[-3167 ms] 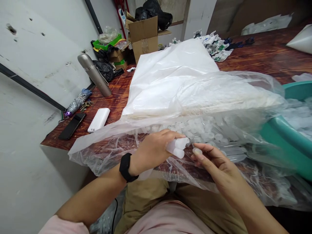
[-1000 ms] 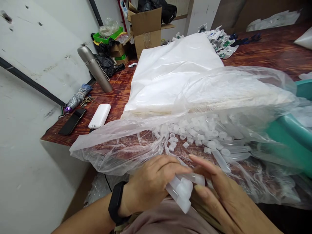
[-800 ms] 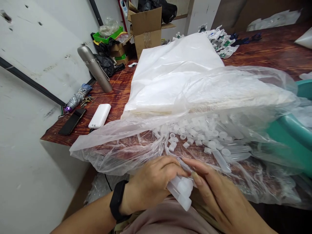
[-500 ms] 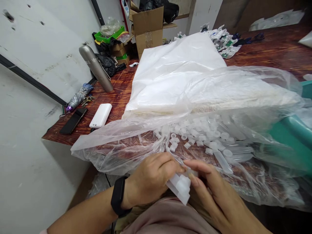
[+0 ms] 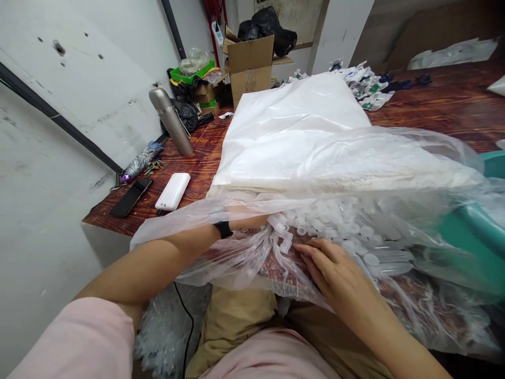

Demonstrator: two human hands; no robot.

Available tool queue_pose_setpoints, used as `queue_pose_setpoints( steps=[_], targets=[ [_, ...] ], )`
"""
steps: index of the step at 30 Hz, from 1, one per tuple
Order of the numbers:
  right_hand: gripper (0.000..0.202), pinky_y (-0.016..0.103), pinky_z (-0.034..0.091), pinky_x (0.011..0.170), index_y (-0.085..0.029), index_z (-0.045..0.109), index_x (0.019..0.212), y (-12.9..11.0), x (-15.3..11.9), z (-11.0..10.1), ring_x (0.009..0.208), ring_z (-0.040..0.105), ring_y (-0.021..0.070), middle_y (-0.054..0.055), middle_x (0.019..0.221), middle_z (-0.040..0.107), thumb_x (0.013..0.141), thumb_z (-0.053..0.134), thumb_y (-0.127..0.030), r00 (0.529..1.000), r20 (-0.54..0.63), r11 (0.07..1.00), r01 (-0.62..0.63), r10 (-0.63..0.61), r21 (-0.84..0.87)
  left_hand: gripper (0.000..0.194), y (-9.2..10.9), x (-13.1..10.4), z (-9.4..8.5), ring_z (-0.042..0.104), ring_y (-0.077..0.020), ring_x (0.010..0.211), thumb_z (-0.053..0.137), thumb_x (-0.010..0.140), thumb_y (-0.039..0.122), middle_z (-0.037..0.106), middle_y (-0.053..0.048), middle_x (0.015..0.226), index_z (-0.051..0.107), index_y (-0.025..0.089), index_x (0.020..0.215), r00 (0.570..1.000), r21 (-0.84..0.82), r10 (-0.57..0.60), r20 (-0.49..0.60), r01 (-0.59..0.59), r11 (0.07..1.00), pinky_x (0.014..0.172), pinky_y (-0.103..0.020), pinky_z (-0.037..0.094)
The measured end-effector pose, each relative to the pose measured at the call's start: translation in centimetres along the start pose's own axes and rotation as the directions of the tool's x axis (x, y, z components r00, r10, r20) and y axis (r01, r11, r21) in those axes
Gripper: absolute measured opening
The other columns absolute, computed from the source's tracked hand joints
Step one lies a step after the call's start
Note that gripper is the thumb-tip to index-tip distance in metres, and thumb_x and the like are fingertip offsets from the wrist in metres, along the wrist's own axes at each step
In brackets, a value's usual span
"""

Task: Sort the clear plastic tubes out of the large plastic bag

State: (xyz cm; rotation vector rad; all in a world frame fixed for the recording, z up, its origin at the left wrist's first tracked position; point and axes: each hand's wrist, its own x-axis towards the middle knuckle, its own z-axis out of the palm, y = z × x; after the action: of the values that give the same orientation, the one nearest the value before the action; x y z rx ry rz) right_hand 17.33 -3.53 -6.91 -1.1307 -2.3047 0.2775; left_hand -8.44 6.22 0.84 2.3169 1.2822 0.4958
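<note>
My left hand (image 5: 249, 216) reaches under the clear plastic bag (image 5: 244, 268), beside the small white plastic caps (image 5: 307, 216). Film and caps hide its fingers, so its grip cannot be made out. My right hand (image 5: 335, 268) holds nothing and has its fingers stretched out, the tips next to a few loose caps (image 5: 284, 243). Right of the caps, several translucent plastic tubes (image 5: 394, 256) lie in the bag. A large stack of white sheeting (image 5: 292, 131) rests on the table behind them.
A teal basin (image 5: 473, 226) stands at the right. On the left of the wooden table (image 5: 205, 152) are a black phone (image 5: 132, 197), a white power bank (image 5: 172, 191), an umbrella (image 5: 142, 159) and a steel flask (image 5: 171, 121). Behind stands a cardboard box (image 5: 250, 66).
My left hand has gone forward into the bag, and the translucent tube-like piece it held no longer shows. My right hand has moved slightly forward to the caps, fingers straighter.
</note>
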Motion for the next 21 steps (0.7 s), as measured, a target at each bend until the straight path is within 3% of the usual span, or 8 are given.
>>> queue_pose_setpoints(
  steps=[2, 4, 8, 11, 13, 16, 21],
  targets=[
    [0.032, 0.043, 0.062, 0.093, -0.025, 0.065, 0.138, -0.1, -0.1, -0.8, 0.108, 0.074, 0.0268, 0.011, 0.12, 0.072, 0.113, 0.046, -0.027, 1.0, -0.01, 1.0, -0.012, 0.012, 0.014, 0.027, -0.2, 0.2, 0.2, 0.067, -0.0253, 0.129, 0.056, 0.108, 0.024, 0.072, -0.014, 0.142, 0.071, 0.011, 0.126, 0.999, -0.012, 0.028, 0.045, -0.027, 1.0, 0.114, -0.043, 0.052],
    [0.035, 0.036, 0.062, 0.095, -0.025, 0.059, 0.145, -0.1, -0.2, -1.8, 0.112, 0.074, 0.0231, 0.011, 0.125, 0.071, 0.112, 0.049, -0.028, 0.998, -0.032, 0.997, -0.054, 0.056, 0.063, 0.025, -0.1, 0.1, 0.4, 0.067, -0.0244, 0.128, 0.055, 0.107, 0.021, 0.074, -0.012, 0.138, 0.071, 0.011, 0.124, 0.992, -0.026, 0.075, 0.098, -0.072, 0.997, 0.112, -0.038, 0.052],
    [0.027, 0.033, 0.06, 0.101, -0.031, 0.068, 0.135, -0.5, -0.6, -3.1, 0.114, 0.074, 0.0207, 0.006, 0.126, 0.071, 0.109, 0.059, -0.035, 0.968, -0.144, 0.964, -0.172, 0.203, 0.203, 0.014, 1.4, -1.3, 0.6, 0.073, -0.0198, 0.102, 0.06, 0.102, 0.016, 0.08, -0.007, 0.111, 0.071, 0.014, 0.111, 0.973, -0.076, 0.163, 0.167, -0.152, 0.986, 0.095, -0.029, 0.057],
    [0.025, 0.033, 0.058, 0.105, -0.035, 0.072, 0.129, -1.4, -1.1, -3.6, 0.116, 0.074, 0.0208, 0.003, 0.125, 0.074, 0.108, 0.06, -0.04, 0.936, -0.181, 0.92, -0.236, 0.302, 0.312, 0.014, 3.1, -3.6, 0.6, 0.073, -0.0208, 0.102, 0.064, 0.1, 0.017, 0.079, -0.007, 0.11, 0.071, 0.016, 0.112, 0.965, -0.101, 0.229, 0.125, -0.218, 0.971, 0.093, -0.03, 0.056],
    [0.029, 0.031, 0.058, 0.105, -0.038, 0.069, 0.135, -1.9, -1.4, -3.9, 0.116, 0.075, 0.0196, 0.0, 0.126, 0.077, 0.108, 0.061, -0.041, 0.928, -0.138, 0.886, -0.273, 0.345, 0.375, 0.017, 4.0, -5.2, 0.8, 0.073, -0.0213, 0.104, 0.066, 0.101, 0.02, 0.079, -0.007, 0.111, 0.072, 0.017, 0.117, 0.959, -0.102, 0.275, 0.069, -0.268, 0.958, 0.093, -0.03, 0.054],
    [0.034, 0.027, 0.06, 0.102, -0.04, 0.064, 0.141, -2.3, -1.7, -4.5, 0.114, 0.078, 0.0172, -0.003, 0.129, 0.079, 0.107, 0.063, -0.038, 0.956, -0.06, 0.893, -0.244, 0.287, 0.379, 0.018, 5.0, -6.9, 1.2, 0.073, -0.0208, 0.095, 0.068, 0.1, 0.02, 0.079, -0.007, 0.104, 0.072, 0.016, 0.117, 0.95, -0.067, 0.312, -0.019, -0.313, 0.947, 0.087, -0.03, 0.054],
    [0.038, 0.025, 0.063, 0.099, -0.038, 0.061, 0.142, -2.5, -1.8, -6.0, 0.11, 0.08, 0.0162, -0.002, 0.124, 0.081, 0.106, 0.061, -0.026, 0.997, -0.069, 0.975, -0.024, 0.04, 0.221, 0.016, 5.9, -8.4, 1.1, 0.072, -0.0179, 0.085, 0.064, 0.103, 0.019, 0.077, -0.004, 0.095, 0.073, 0.016, 0.116, 0.925, 0.005, 0.36, -0.119, -0.362, 0.932, 0.077, -0.028, 0.052]
  ],
)
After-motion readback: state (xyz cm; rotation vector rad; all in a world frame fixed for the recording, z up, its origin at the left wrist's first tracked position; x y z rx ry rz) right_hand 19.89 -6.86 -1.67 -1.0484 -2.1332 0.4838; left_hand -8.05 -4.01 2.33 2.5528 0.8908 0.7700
